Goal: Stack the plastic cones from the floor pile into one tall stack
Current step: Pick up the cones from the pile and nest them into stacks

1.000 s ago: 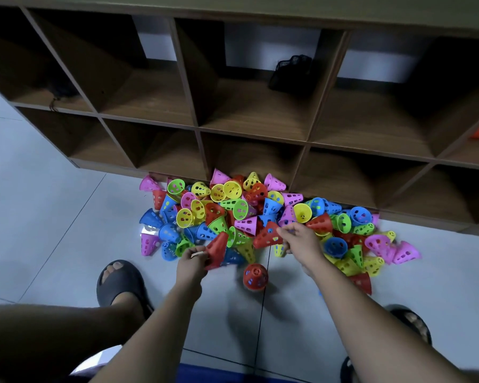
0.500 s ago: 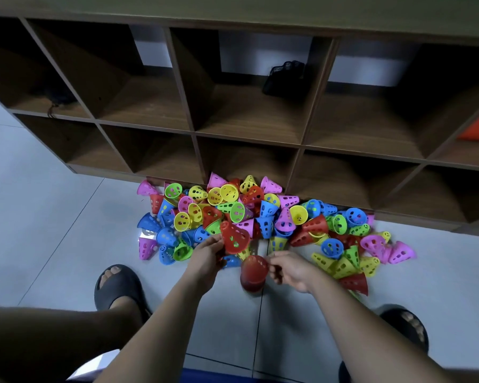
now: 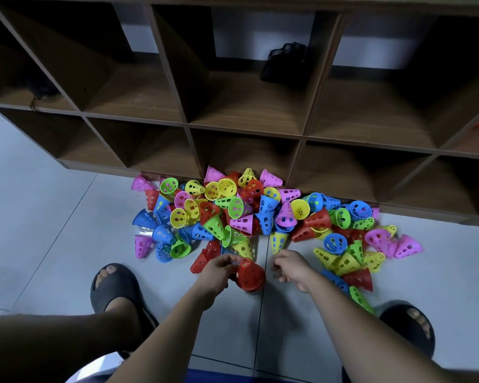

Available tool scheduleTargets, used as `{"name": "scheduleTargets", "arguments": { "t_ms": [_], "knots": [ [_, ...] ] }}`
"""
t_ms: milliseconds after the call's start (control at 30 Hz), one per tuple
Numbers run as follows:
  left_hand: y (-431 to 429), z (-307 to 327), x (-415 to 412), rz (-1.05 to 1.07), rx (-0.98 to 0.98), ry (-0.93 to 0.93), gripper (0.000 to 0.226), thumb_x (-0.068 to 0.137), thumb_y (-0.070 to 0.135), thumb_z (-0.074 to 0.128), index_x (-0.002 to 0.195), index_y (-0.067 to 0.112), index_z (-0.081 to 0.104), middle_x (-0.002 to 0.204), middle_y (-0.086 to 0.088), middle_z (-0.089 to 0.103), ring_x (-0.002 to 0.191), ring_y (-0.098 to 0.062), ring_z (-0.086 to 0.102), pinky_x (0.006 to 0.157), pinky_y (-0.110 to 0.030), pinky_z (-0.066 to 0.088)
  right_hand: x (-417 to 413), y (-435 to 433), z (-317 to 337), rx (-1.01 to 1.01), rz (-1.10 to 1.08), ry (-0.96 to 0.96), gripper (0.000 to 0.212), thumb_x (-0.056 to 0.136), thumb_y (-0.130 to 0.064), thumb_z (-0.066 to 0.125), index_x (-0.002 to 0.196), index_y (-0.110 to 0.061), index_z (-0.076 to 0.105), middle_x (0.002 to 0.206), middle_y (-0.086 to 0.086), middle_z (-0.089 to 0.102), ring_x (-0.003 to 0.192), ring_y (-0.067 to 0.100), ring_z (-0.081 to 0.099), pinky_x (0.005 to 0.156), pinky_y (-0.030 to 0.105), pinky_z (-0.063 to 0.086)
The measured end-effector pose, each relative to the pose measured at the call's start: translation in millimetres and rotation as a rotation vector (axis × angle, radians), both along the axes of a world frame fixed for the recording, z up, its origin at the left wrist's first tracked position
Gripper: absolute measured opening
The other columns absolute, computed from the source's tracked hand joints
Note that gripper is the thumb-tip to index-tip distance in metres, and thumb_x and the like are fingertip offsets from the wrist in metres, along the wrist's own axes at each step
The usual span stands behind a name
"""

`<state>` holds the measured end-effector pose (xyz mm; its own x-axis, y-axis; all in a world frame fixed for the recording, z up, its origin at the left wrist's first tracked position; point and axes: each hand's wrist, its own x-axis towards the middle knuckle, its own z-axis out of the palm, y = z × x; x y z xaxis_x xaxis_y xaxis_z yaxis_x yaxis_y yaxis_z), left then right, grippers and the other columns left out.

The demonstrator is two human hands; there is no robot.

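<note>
Tiles (image 3: 53,217) of pale grey, smooth and faintly glossy with thin grout lines, run from under you to a dark wood-grain cubby shelf (image 3: 244,125). Against its base sprawls the pile of cones (image 3: 260,214): thin perforated plastic in pink, yellow, green, blue and red, tumbled every way. At the pile's near edge a red cone (image 3: 250,276) sits narrow end up, and your left hand (image 3: 217,272) pinches its top. Your right hand (image 3: 289,268) hovers just beside it, fingers loosely curled, holding nothing.
</note>
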<state>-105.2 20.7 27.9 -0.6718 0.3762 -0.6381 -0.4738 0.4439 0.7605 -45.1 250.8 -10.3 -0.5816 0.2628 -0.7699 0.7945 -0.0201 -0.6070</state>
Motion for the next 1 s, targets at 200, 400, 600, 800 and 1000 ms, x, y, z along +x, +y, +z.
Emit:
{"name": "scheduleTargets", "arguments": {
  "t_ms": [200,400,600,800,1000],
  "knots": [
    [-7.8,-23.6,-2.9,-0.004,-0.089,-0.015,0.028,0.107,0.007,0.049,0.115,0.019,0.074,0.112,-0.006,0.075,0.089,-0.017,0.065,0.066,-0.026,0.044,-9.9,22.3,-18.0,0.219,-0.036,0.03,0.016,0.097,-0.017,0.053,0.097,-0.02,0.068,0.099,0.006,0.072,0.083,0.024,0.069,0.07,0.038,0.056],
    [-18.1,-56.0,-13.6,-0.059,-0.281,0.133,0.029,0.103,0.018,0.062,0.129,0.029,0.059,0.111,-0.004,0.07,0.092,-0.022,0.071,0.079,-0.036,0.056,-24.3,36.5,-20.8,0.44,0.154,0.049,0.03,0.102,-0.013,0.055,0.131,-0.018,0.063,0.122,0.006,0.065,0.114,0.03,0.062,0.088,0.037,0.051],
    [-39.5,-74.2,-33.3,-0.197,-0.569,0.35,0.048,0.099,0.018,0.057,0.145,0.032,0.048,0.117,-0.01,0.073,0.099,-0.032,0.068,0.08,-0.035,0.051,-33.4,43.5,-37.6,0.521,0.349,0.037,0.063,0.098,-0.009,0.058,0.157,-0.028,0.043,0.155,0.007,0.046,0.138,0.03,0.05,0.108,0.039,0.046],
    [-57.2,-85.7,-37.6,-0.214,-0.62,0.325,0.044,0.099,0.018,0.058,0.14,0.034,0.055,0.118,-0.006,0.073,0.096,-0.027,0.066,0.078,-0.033,0.05,-40.4,39.7,-48.5,0.594,0.373,0.011,0.064,0.093,-0.013,0.062,0.152,-0.031,0.047,0.144,0.008,0.051,0.128,0.032,0.056,0.099,0.04,0.051],
    [-72.3,-99.9,-23.7,-0.23,-0.607,0.223,0.037,0.094,0.022,0.07,0.125,0.037,0.056,0.108,0.006,0.07,0.086,-0.016,0.07,0.07,-0.03,0.058,-26.2,33.1,-50.8,0.696,0.413,-0.075,0.022,0.091,-0.015,0.064,0.111,-0.026,0.067,0.126,0.007,0.054,0.104,0.031,0.063,0.077,0.03,0.046]
  ]
}}
